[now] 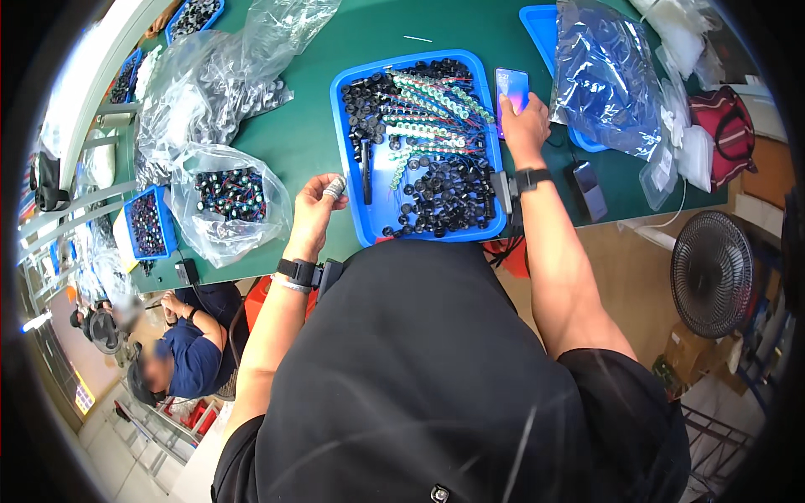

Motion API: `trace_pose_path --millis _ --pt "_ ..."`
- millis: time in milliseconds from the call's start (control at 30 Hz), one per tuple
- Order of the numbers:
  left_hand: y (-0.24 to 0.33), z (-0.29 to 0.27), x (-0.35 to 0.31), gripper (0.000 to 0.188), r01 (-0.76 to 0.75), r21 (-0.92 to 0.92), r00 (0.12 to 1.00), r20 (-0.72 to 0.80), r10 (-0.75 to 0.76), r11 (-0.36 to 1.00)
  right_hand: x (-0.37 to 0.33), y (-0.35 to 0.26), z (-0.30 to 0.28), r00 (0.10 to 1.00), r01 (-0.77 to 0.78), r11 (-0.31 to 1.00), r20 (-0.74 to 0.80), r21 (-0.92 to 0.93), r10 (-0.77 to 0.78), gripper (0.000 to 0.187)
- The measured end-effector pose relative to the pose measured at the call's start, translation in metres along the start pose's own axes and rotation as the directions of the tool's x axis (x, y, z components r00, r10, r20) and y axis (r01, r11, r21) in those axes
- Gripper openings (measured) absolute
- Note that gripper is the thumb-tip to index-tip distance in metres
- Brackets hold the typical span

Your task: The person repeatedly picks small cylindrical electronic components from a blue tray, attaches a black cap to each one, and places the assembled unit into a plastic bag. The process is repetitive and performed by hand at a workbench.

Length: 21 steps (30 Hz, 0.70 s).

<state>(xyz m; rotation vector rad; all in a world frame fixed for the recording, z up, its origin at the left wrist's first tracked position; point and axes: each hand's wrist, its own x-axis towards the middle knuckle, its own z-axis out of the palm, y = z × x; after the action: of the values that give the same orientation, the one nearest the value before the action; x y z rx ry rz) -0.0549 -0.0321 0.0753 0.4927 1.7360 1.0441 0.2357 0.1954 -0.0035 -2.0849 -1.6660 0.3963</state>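
My left hand (pixel 314 220) is closed, pinching a small silvery ribbed piece (pixel 335 187) between thumb and fingertips, just left of the blue tray (pixel 360 220). What exactly this piece is cannot be made out. At the tray's far right side, my right hand (pixel 527 127) reaches over a phone (pixel 511 81) with a lit screen. Its thumb lies on the screen while the other fingers are apart, beside the phone's right edge. In the tray are strips of round greenish-white pieces with thin wires (pixel 432 132), many small black round parts (pixel 444 197) and a black rod (pixel 366 172).
To the left, a clear bag (pixel 231 197) holds wired parts, near larger plastic bags (pixel 210 92) and a small blue tray (pixel 168 220). A shiny bag (pixel 608 80) covers another blue tray at right. A fan (pixel 711 272) stands beyond; a seated person (pixel 197 356) is at left.
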Motion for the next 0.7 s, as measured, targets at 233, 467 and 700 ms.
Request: trace_pose_path --millis 233,467,700 --pt "-0.012 -0.016 0.007 0.021 0.101 -0.047 0.995 0.023 -0.100 0.994 -0.116 -0.144 -0.141 0.383 -0.061 0.514 0.495 0.856 -0.780 0.021" --pt "-0.011 -0.008 0.008 0.020 0.088 -0.007 0.995 0.054 -0.087 0.996 -0.183 -0.216 -0.252 -0.180 -0.157 -0.335 -0.360 0.929 -0.915 0.016" --pt "-0.016 -0.013 0.004 0.020 0.133 -0.076 0.986 0.110 -0.124 0.988 -0.206 -0.229 -0.262 -0.204 -0.299 -0.374 -0.442 0.878 -0.874 0.016"
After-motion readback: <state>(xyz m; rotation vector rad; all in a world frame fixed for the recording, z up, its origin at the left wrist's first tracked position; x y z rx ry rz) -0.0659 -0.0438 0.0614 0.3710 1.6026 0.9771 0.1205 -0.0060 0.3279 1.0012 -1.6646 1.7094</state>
